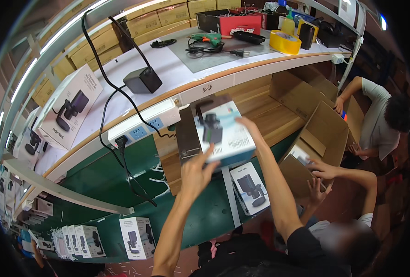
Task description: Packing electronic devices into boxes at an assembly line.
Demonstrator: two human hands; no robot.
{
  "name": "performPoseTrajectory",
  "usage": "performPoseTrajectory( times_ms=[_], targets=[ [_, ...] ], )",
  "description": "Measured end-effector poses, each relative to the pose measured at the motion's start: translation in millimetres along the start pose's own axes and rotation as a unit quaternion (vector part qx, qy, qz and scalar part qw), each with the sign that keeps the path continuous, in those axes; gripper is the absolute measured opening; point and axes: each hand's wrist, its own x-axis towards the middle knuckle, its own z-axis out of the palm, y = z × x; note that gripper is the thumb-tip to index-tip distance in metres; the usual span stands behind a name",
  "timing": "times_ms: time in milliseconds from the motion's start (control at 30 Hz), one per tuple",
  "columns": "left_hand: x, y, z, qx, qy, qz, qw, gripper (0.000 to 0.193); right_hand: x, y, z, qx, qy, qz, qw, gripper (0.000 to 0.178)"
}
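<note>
I hold a white and teal microphone box (224, 129) tilted above the work surface; it is slightly blurred. My right hand (252, 132) grips its right side. At its lower left corner, my left hand (196, 175) has its fingers and thumb against the box. Just behind the box lies a dark flat box (185, 134), partly covered by it. Below my hands, another white microphone box (250, 188) lies on the green surface.
A white power strip (142, 122) with dangling black cables is left of my hands. On the shelf above are a glue gun (210, 39), yellow tape (285, 42) and a black adapter (142, 80). At right, a co-worker's hands (322, 171) reach into an open carton (322, 124); another person stands beyond.
</note>
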Motion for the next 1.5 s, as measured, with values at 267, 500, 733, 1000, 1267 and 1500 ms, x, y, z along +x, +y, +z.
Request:
performPoseTrajectory(
  times_ms=[267, 500, 733, 1000, 1267, 1500],
  targets=[
    [-83, 144, -87, 0.187, -0.222, 0.110, 0.951, 0.042, -234, -5, 38, -0.454, -0.113, -0.358, 0.808, 0.092],
    [-62, 108, -89, 0.190, -0.387, 0.202, 0.879, 0.115, -266, 3, 65, -0.514, -0.281, -0.334, 0.738, 0.072],
    [-94, 79, -78, 0.073, -0.264, 0.146, 0.951, 0.110, -265, -34, 60, -0.542, -0.282, -0.374, 0.698, 0.059],
    [-52, 51, 8, -0.466, -0.002, -0.368, 0.805, 0.082, -187, -29, 9, -0.097, 0.125, -0.302, 0.940, 0.057],
    [-49, 30, 6, -0.263, 0.068, -0.257, 0.928, 0.066, -79, -20, 29, 0.029, -0.048, -0.080, 0.995, 0.050],
    [-6, 20, 14, 0.100, 0.004, -0.046, 0.994, 0.070, -6, -22, 26, -0.009, -0.005, -0.078, 0.997, 0.047]
  ],
)
